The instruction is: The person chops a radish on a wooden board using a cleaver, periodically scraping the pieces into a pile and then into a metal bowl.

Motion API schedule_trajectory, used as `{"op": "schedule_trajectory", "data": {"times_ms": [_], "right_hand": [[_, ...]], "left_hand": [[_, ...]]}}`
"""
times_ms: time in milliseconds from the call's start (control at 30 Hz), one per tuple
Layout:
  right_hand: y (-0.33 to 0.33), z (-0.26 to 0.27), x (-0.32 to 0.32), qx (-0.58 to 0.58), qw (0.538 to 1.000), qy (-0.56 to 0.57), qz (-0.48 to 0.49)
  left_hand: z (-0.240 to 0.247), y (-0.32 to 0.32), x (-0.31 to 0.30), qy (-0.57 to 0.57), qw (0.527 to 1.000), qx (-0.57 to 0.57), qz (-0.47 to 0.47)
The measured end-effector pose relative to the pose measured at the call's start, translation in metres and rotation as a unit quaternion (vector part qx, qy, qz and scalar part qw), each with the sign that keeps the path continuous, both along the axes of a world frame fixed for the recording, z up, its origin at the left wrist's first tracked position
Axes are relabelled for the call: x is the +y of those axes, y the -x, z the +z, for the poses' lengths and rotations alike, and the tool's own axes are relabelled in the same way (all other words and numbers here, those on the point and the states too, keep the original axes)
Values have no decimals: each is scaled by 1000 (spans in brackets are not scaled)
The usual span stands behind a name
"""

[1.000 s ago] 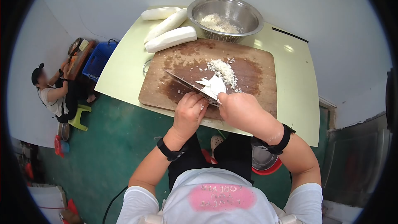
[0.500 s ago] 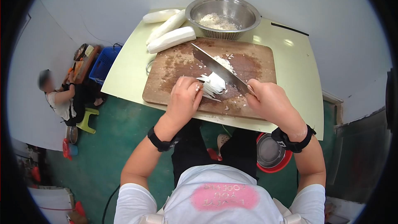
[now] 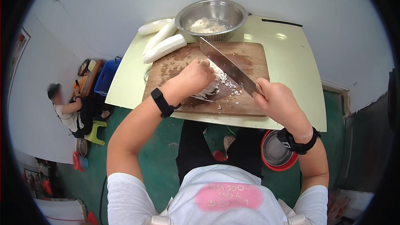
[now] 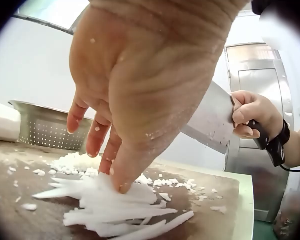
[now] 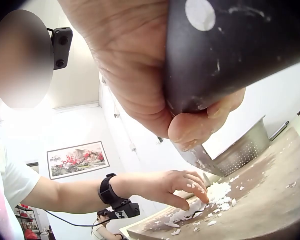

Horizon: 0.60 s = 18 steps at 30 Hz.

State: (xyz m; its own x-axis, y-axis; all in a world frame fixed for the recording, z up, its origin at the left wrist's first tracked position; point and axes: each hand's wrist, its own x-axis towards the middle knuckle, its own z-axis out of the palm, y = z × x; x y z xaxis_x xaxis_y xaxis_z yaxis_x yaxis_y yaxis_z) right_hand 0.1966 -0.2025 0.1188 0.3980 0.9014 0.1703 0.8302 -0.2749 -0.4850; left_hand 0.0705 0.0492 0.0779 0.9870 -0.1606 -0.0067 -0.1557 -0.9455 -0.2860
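Observation:
My right hand (image 3: 278, 104) grips the black handle (image 5: 210, 55) of a kitchen cleaver (image 3: 229, 67). Its broad blade slants up to the left, raised over the cutting board (image 3: 246, 106). On the wooden board my left hand (image 3: 195, 78) reaches down over a small pile of white radish strips (image 4: 105, 205). In the left wrist view its thumb tip and a finger touch the top of that pile, while the other fingers hang loosely above. Finely chopped white bits (image 4: 72, 162) lie just beyond the strips, partly hidden by hand and blade in the head view.
Peeled white radishes (image 3: 164, 49) lie at the table's back left. Beside them a perforated steel basin (image 3: 239, 21) holds chopped white pieces. A thin black rod (image 3: 282, 22) lies at the back right. Another person (image 3: 68, 106) sits at the far left near a blue crate (image 3: 107, 76).
The cleaver, earlier low beside the left hand, has been lifted up and to the right. My left hand has moved forward over the strips, which have spread on the board.

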Motion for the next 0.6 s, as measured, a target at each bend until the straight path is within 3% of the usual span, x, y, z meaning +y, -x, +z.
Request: {"op": "schedule_trajectory", "data": {"times_ms": [233, 533, 600], "right_hand": [[-4, -9, -12, 9, 1000, -4, -10], [-1, -18, -18, 4, 1000, -3, -11], [0, -19, -19, 6, 1000, -2, -11]], "left_hand": [[7, -9, 8, 68, 996, 48, -14], [13, -13, 14, 90, 987, 123, 41], [11, -9, 14, 156, 982, 92, 61]]}}
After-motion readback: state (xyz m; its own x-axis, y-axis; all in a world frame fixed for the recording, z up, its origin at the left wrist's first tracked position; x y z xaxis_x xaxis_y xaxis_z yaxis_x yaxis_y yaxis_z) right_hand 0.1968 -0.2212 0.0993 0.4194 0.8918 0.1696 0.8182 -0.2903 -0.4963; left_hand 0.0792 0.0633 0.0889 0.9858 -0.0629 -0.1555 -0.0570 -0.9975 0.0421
